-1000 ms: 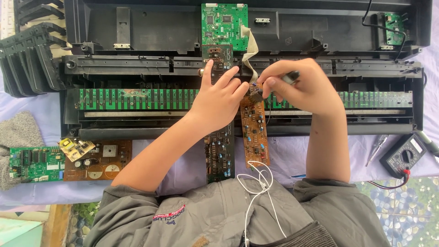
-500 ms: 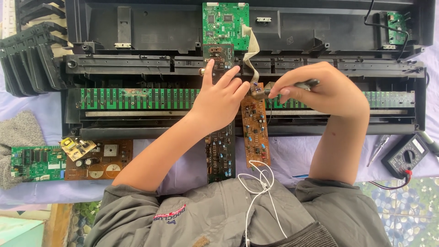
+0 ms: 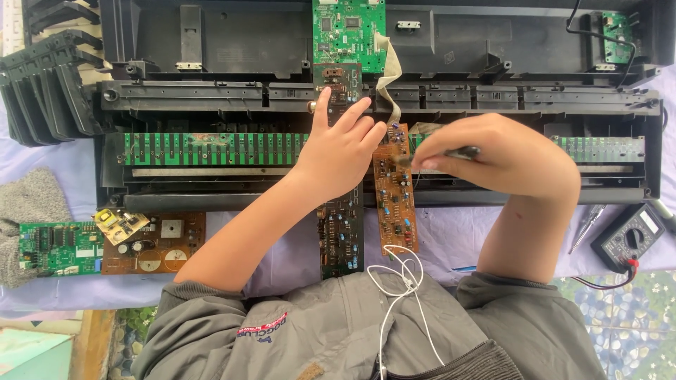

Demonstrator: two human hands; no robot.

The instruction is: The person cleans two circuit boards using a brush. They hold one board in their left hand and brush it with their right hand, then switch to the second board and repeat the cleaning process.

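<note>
My left hand (image 3: 340, 151) lies flat on a long dark circuit board (image 3: 339, 236), fingers spread toward its top end. Beside it to the right is a narrow brown circuit board (image 3: 395, 204) studded with small parts. My right hand (image 3: 503, 156) grips a thin dark probe (image 3: 458, 152) whose tip points left at the upper part of the brown board. Both boards rest across an opened black keyboard chassis (image 3: 211, 98), over its long green contact strip (image 3: 211, 148). A grey ribbon cable (image 3: 389, 77) runs from the brown board up to a green board (image 3: 348, 27).
A black multimeter (image 3: 629, 238) with red and black leads sits at the right, a screwdriver (image 3: 586, 227) beside it. At left lie a green board (image 3: 53, 248), a brown power board (image 3: 151, 243), a grey cloth (image 3: 28, 200) and stacked black keys (image 3: 42, 88). White earphone wires (image 3: 401, 281) hang at my chest.
My right hand has drifted right and slightly down, drawing the probe with it. My left hand stays pressed on the dark board.
</note>
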